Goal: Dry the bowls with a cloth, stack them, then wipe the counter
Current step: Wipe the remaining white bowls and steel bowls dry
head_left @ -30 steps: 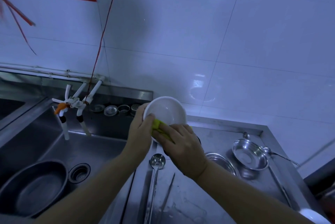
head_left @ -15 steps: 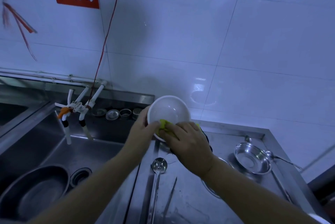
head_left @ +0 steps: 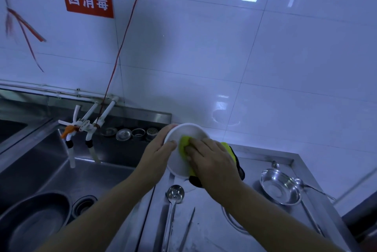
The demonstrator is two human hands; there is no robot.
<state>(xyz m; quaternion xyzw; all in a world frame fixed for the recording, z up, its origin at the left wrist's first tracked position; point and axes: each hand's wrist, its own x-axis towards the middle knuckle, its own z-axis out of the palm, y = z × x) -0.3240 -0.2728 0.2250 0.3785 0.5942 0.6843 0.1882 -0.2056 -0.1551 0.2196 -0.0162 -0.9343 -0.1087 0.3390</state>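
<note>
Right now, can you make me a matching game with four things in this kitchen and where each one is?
Things:
1. white bowl
2. yellow-green cloth
3. ladle
4. big metal basin

Places:
A. lying on the counter, below the hands
B. down in the sink beside the drain
C. gripped at its rim by the left hand
D. pressed inside the bowl by the right hand

Pairs: 1-C, 2-D, 3-A, 4-B
</note>
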